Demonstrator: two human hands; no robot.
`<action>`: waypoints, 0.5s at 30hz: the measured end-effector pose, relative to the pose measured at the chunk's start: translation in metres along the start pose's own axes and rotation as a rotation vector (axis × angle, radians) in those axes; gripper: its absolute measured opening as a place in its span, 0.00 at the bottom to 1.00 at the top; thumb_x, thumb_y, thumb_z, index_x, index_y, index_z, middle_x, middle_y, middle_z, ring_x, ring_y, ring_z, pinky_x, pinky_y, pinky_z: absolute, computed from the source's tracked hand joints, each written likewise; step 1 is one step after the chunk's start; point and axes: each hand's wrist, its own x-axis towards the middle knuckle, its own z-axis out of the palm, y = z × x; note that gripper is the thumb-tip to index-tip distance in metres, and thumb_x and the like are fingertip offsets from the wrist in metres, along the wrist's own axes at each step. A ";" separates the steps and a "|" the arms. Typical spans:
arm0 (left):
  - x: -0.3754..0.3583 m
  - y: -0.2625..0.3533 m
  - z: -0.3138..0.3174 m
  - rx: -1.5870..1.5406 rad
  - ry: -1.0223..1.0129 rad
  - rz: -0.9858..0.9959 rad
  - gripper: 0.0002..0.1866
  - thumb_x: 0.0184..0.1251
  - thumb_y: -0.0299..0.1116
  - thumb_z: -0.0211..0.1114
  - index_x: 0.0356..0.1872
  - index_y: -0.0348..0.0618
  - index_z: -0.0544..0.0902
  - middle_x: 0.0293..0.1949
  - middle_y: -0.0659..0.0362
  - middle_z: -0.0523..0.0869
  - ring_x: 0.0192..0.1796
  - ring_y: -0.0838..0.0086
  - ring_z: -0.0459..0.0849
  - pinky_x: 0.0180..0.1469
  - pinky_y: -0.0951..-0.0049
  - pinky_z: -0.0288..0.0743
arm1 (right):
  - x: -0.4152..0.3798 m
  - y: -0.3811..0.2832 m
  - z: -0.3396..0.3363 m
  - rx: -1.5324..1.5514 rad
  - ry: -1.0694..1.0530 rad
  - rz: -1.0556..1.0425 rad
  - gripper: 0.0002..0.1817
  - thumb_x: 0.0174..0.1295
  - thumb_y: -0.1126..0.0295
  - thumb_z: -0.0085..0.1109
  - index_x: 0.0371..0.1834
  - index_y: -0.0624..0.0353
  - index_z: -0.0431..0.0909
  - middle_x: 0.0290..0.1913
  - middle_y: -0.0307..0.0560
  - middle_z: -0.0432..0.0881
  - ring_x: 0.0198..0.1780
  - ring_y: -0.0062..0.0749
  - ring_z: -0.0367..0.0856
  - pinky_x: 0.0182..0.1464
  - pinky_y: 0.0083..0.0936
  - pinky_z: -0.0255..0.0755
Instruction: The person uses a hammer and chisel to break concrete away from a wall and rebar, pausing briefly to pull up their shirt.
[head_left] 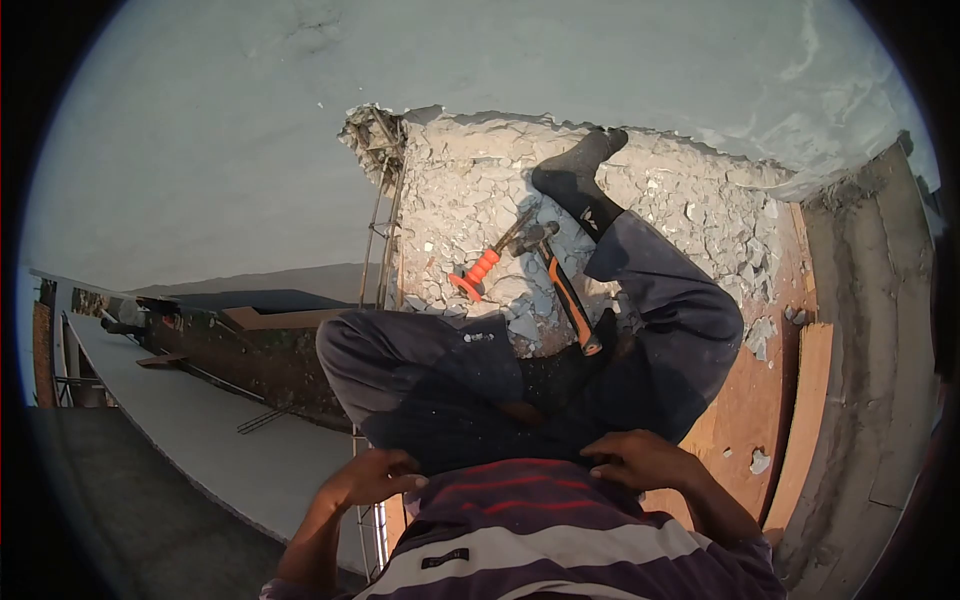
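Though their palms are hidden, left hand (632,460) and right hand (376,477) show half-open, seemingly empty grips at the trousers (672,318).

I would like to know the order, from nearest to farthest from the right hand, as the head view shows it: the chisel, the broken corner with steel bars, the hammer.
From the right hand:
1. Hammer: ahead, slightly left, on the rubble.
2. Chisel: further left, beside the hammer.
3. Broken corner: far ahead on the left.
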 end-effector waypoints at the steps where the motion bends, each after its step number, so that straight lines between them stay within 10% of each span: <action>1: 0.008 -0.002 0.011 -0.051 -0.030 0.013 0.20 0.69 0.43 0.68 0.48 0.32 0.85 0.41 0.49 0.90 0.45 0.63 0.89 0.48 0.67 0.81 | 0.001 -0.002 0.010 -0.035 -0.020 -0.012 0.21 0.67 0.60 0.64 0.59 0.59 0.80 0.45 0.54 0.85 0.47 0.45 0.86 0.52 0.38 0.78; 15: 0.002 -0.005 0.049 -0.042 0.123 0.027 0.12 0.61 0.31 0.71 0.40 0.31 0.84 0.38 0.47 0.87 0.42 0.55 0.87 0.46 0.64 0.79 | 0.090 -0.007 0.037 -0.123 0.068 -0.109 0.17 0.65 0.62 0.65 0.54 0.59 0.82 0.42 0.51 0.82 0.51 0.48 0.81 0.54 0.41 0.74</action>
